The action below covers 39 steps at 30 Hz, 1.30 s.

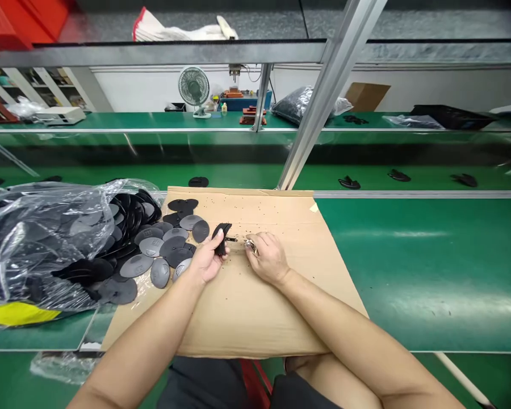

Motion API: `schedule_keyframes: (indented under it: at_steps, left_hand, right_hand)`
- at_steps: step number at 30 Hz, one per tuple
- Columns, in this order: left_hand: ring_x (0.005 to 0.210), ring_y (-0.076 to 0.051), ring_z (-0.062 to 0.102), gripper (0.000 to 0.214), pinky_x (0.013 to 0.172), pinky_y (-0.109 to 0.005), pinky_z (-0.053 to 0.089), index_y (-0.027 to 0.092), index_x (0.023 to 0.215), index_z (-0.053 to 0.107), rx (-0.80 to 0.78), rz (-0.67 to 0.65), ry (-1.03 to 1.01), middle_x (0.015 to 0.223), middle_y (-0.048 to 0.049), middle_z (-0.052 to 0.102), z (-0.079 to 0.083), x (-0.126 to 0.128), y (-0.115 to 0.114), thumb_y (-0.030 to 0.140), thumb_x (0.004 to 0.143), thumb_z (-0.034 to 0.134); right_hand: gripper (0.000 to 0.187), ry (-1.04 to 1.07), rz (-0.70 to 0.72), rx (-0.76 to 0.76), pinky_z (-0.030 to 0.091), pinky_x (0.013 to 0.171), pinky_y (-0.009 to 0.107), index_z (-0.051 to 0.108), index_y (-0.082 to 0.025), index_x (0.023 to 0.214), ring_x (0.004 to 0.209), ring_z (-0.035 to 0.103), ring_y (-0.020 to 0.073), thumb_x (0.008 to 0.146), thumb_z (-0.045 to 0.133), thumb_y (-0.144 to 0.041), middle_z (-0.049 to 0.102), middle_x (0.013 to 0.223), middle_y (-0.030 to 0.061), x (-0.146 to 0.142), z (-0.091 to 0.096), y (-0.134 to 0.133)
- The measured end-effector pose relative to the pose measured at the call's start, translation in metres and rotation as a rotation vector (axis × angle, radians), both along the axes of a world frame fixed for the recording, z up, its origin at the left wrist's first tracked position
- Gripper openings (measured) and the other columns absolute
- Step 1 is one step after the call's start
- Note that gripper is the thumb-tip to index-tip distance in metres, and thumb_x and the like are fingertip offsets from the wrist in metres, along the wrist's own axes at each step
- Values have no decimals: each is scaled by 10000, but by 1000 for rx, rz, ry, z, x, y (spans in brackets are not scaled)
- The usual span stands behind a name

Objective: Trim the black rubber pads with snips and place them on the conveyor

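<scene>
My left hand [206,261] is closed around a small stack of thin black oval pads [222,237], held on edge above the cardboard sheet [255,318]. Just to its right, my right hand [269,257] grips a small shiny metal tool [250,245], mostly hidden by the fingers, so its exact kind is unclear. A short gap separates the tool from the stack, and a thin dark piece [231,240] shows there. Many loose black oval pads [151,246] lie on the left of the cardboard, some with raised marks. Tiny dark crumbs dot the sheet around both hands.
A clear plastic bag [38,244] full of black pads spills open at the left. Beyond the cardboard runs a green conveyor belt [247,176] with several black pieces [349,182] on it. A slanted metal post [319,108] rises behind my right hand.
</scene>
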<state>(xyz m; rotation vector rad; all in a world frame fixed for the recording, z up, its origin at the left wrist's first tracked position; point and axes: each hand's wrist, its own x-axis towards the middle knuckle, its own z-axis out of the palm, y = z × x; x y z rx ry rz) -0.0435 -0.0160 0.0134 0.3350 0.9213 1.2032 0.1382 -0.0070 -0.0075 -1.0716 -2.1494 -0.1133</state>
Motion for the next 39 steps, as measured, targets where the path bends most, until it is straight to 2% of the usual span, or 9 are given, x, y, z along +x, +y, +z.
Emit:
schedule_keyframes:
  at_steps: [6,26,39]
  left_hand:
    - [500,-77,514,453,407,-144,387,173,836,457,-4,-17,14,642,32,508,1,4,0,321,624,829]
    - [523,-85,512,490,422,-149,389,167,834,453,32,-49,16,645,21,512,4,9,-6,340,596,845]
    - [537,-80,508,453,441,-154,389,163,856,463,48,-34,-18,659,21,502,5,13,-9,325,635,824]
  right_hand:
    - [214,-10,34,7,379,750,346,607,-134,1031,798,494,221,852,523,-217,600,854,88,1,0,0]
    - [181,-20,28,10,418,732,319,598,-144,1008,749,517,210,867,507,-211,596,790,72,-1,-2,-3]
    - [185,-78,-23,50,406,695,318,607,-158,990,726,523,212,831,511,-160,616,787,68,-1,1,-4]
